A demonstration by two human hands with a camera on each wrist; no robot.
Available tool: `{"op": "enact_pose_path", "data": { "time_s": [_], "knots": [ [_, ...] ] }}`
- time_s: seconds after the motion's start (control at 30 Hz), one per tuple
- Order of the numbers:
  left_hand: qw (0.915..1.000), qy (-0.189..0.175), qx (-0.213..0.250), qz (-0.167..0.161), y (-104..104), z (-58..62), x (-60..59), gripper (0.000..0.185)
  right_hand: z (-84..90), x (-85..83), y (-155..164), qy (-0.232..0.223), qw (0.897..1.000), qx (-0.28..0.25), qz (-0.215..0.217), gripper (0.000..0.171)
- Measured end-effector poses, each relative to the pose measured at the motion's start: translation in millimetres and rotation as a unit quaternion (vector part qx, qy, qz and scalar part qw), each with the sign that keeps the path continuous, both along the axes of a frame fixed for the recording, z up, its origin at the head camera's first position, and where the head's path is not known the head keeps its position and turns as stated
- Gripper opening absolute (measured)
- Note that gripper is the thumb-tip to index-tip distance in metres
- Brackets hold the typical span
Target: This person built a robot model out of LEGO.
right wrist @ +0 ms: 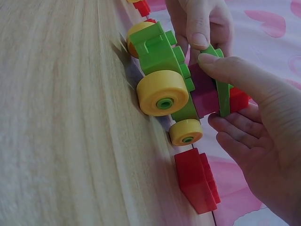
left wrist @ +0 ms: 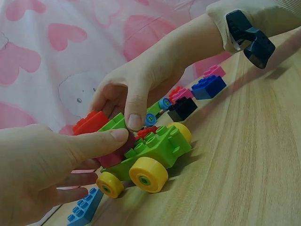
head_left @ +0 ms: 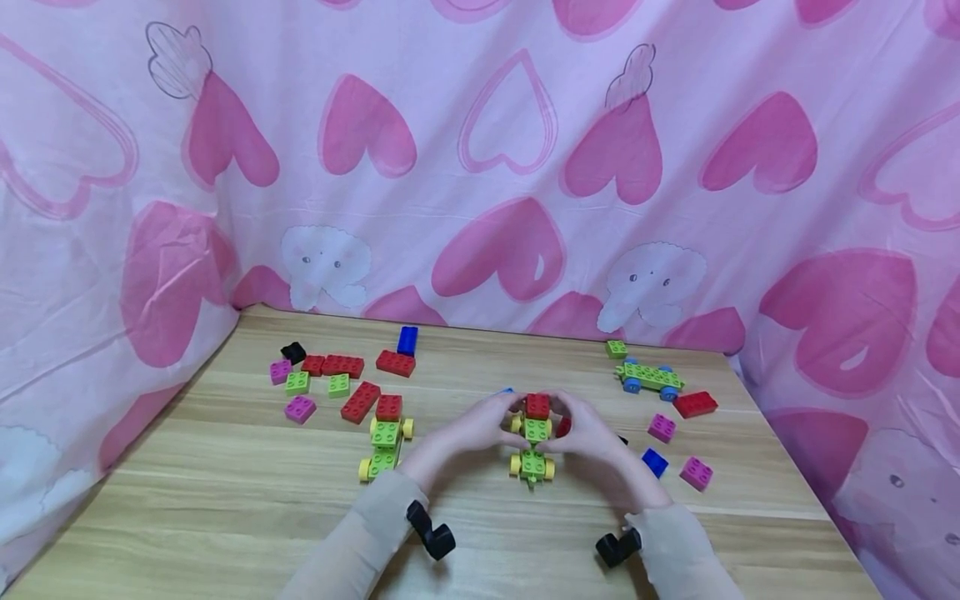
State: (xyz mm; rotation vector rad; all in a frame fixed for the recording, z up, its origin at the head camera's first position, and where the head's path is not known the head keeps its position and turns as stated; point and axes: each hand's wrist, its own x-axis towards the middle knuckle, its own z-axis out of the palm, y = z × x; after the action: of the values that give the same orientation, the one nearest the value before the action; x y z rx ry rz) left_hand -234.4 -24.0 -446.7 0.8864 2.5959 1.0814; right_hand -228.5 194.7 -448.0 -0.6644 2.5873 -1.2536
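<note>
Both hands are at a green toy car (head_left: 533, 467) with yellow wheels, standing on the table. A purple brick (right wrist: 203, 89) sits on its far part, with a green brick (head_left: 537, 430) above and a red brick (head_left: 537, 405) topmost. From the left, my left hand (head_left: 495, 421) holds this stack between thumb and fingers. My right hand (head_left: 588, 429) pinches it from the right, its thumb on the green brick in the right wrist view. The two thumbs nearly meet on the near side. Some fingertips are hidden behind the stack.
A similar yellow-wheeled car (head_left: 384, 462) stands to the left. Beyond it lie several loose bricks, including a red brick (head_left: 361, 402) and a blue brick (head_left: 407, 341). A blue-wheeled green car (head_left: 651, 378) stands at the back right, near a pink brick (head_left: 697, 473).
</note>
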Motion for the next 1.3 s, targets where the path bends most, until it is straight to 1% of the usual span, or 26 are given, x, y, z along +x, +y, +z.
{"op": "enact_pose_path", "data": {
  "time_s": [0.2,0.27,0.33,0.47,0.57,0.73,0.9,1.0,1.1,1.3],
  "knots": [
    [0.9991,-0.035,0.021,0.007,-5.9,-1.7,-3.1,0.086,-0.7,-1.2,0.3,0.008,1.0,-0.004,0.004,0.077],
    [0.9982,-0.049,0.033,0.014,-9.7,-2.8,-4.4,0.087,-0.9,-1.0,0.0,0.009,1.0,-0.005,0.002,0.077],
    [0.9976,-0.051,0.039,0.024,-13.3,-2.7,-5.5,0.085,-1.4,-0.4,-0.1,0.007,1.0,-0.009,0.002,0.078],
    [0.9973,-0.038,0.034,0.052,-16.5,-4.1,-7.9,0.077,-2.7,0.1,0.4,-0.002,1.0,-0.012,-0.002,0.08],
    [0.9952,-0.027,0.039,0.085,-15.4,-7.7,-9.8,0.07,-2.5,0.5,0.3,-0.014,1.0,-0.013,-0.013,0.082],
    [0.9875,-0.008,0.062,0.144,-12.4,-19.2,-12.6,0.059,-1.9,2.8,-0.1,-0.021,0.999,-0.007,-0.024,0.085],
    [0.98,-0.001,0.069,0.187,-13.2,-30.1,-13.6,0.057,-2.2,5.3,-0.5,-0.029,0.999,-0.009,-0.032,0.087],
    [0.9781,0.01,0.058,0.199,-15.1,-33.6,-14.2,0.058,-3.3,6.0,-0.4,-0.038,0.999,-0.008,-0.038,0.086],
    [0.9779,0.022,0.046,0.203,-16.3,-35.2,-14.9,0.059,-4.2,5.8,-0.2,-0.048,0.998,-0.01,-0.048,0.086],
    [0.976,0.042,0.016,0.213,-15.6,-35.0,-14.7,0.054,-4.9,5.1,0.3,-0.046,0.998,-0.004,-0.051,0.084]
  ]
}}
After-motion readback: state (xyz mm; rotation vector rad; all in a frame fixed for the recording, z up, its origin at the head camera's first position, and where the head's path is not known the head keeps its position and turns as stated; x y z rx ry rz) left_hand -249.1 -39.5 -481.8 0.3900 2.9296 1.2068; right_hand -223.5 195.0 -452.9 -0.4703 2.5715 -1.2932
